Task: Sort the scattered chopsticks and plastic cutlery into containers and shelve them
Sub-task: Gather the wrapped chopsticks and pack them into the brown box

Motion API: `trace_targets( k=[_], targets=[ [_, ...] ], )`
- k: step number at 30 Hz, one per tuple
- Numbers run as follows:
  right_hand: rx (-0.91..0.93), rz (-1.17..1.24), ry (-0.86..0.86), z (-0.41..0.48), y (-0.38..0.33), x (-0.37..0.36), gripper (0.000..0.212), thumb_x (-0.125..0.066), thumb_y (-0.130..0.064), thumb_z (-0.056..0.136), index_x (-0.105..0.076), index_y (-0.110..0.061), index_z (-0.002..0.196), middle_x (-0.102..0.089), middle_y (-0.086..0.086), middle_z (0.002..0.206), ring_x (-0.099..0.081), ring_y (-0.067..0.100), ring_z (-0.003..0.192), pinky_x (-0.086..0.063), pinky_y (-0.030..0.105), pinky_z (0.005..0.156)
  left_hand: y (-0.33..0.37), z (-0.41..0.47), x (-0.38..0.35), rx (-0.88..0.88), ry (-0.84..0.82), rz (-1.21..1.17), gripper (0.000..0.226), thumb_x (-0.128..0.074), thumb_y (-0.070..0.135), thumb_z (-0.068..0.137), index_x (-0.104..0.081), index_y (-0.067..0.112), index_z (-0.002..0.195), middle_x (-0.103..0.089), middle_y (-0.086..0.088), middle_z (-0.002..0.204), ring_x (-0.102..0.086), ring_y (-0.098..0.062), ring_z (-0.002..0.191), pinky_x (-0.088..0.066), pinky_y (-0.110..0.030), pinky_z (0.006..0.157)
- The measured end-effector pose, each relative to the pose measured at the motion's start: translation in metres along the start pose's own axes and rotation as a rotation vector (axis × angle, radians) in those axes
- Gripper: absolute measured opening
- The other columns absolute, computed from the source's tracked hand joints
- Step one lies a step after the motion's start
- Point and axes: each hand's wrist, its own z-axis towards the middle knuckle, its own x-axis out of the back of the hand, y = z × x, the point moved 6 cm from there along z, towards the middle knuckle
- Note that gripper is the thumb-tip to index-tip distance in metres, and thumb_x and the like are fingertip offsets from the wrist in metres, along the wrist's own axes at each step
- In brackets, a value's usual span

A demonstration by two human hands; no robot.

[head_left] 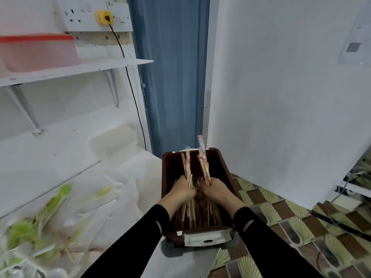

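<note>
Gripped one bundle of paper-wrapped chopsticks (186,165) in the left hand (183,190), fingers curled tight round its lower end. Gripped a second wrapped bundle (203,157) the same way in the right hand (216,190), upper ends pointing up and away, a little blurred. Held both bundles upright over the middle of a dark brown plastic bin (222,169), hands side by side and nearly touching, within its walls. Found a heap of bare wooden chopsticks (190,212) lying lengthwise in the bottom of the bin, beneath the hands and wrists. Saw the bin sitting on a grey-white base (206,238) with a handle slot at the near end, by the edge of a white counter (180,263). Noted green plastic spoons (58,199) and white plastic cutlery (96,207) in clear bags on the counter to the left, well apart from the bin. Spotted a translucent lidded tub (114,141) farther back, a pink container with a red lid (36,49) on the wall shelf (90,67) above it, and a yellow plug (103,17) in the socket strip. Made out a blue door (174,77) behind the bin and patterned floor tiles (281,209) to the right.
</note>
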Motion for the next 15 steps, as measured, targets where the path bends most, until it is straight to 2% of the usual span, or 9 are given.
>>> trace_targets(
  k=[3, 6, 8, 10, 12, 15],
  targets=[
    [-0.04, -0.189, -0.092, 0.006, 0.008, -0.008, 0.028, -0.059, -0.018, 0.087, -0.067, -0.008, 0.112, -0.068, 0.014, 0.108, -0.064, 0.027, 0.103, -0.053, 0.033, 0.09, -0.005, -0.017, -0.018, 0.104, -0.274, 0.398, 0.044, -0.062, 0.019, 0.09, -0.052, 0.012, 0.132, -0.058, -0.014, 0.126, -0.066, -0.029, 0.098, -0.059, -0.038, 0.078],
    [-0.117, -0.266, -0.16, 0.004, 0.012, -0.012, 0.029, -0.061, -0.016, 0.087, -0.065, -0.005, 0.114, -0.067, 0.014, 0.112, -0.064, 0.027, 0.104, -0.053, 0.033, 0.091, -0.012, -0.021, -0.019, 0.187, -0.375, 0.517, 0.045, -0.063, 0.015, 0.092, -0.047, 0.009, 0.134, -0.05, -0.013, 0.136, -0.065, -0.031, 0.107, -0.058, -0.038, 0.085],
    [-0.126, -0.23, -0.16, 0.008, 0.013, -0.012, 0.029, -0.058, -0.015, 0.087, -0.066, -0.004, 0.113, -0.068, 0.014, 0.111, -0.064, 0.025, 0.102, -0.052, 0.032, 0.092, -0.01, -0.017, -0.017, 0.181, -0.326, 0.485, 0.045, -0.061, 0.014, 0.093, -0.047, 0.009, 0.135, -0.052, -0.012, 0.132, -0.063, -0.031, 0.11, -0.058, -0.036, 0.085],
    [-0.097, -0.125, -0.107, 0.014, 0.013, -0.009, 0.032, -0.056, -0.019, 0.082, -0.068, -0.009, 0.11, -0.069, 0.012, 0.108, -0.065, 0.023, 0.101, -0.053, 0.035, 0.095, -0.007, -0.013, -0.012, 0.176, -0.221, 0.394, 0.055, -0.064, 0.013, 0.089, -0.043, 0.01, 0.14, -0.054, -0.013, 0.13, -0.061, -0.031, 0.112, -0.055, -0.037, 0.084],
    [-0.102, -0.065, -0.073, 0.019, 0.015, -0.006, 0.039, -0.053, -0.025, 0.077, -0.067, -0.013, 0.112, -0.069, 0.011, 0.111, -0.066, 0.023, 0.1, -0.054, 0.039, 0.095, -0.01, -0.006, -0.007, 0.221, -0.121, 0.317, 0.076, -0.068, 0.01, 0.086, -0.027, 0.007, 0.149, -0.049, -0.017, 0.14, -0.053, -0.034, 0.125, -0.047, -0.04, 0.098],
    [-0.169, -0.222, -0.176, -0.003, 0.003, -0.007, 0.036, -0.053, -0.02, 0.09, -0.06, -0.005, 0.122, -0.064, 0.013, 0.121, -0.062, 0.022, 0.1, -0.051, 0.03, 0.093, -0.009, -0.012, -0.006, 0.259, -0.094, 0.397, 0.095, -0.068, 0.012, 0.088, -0.001, 0.007, 0.155, -0.037, -0.019, 0.151, -0.042, -0.034, 0.136, -0.036, -0.041, 0.108]
  ],
)
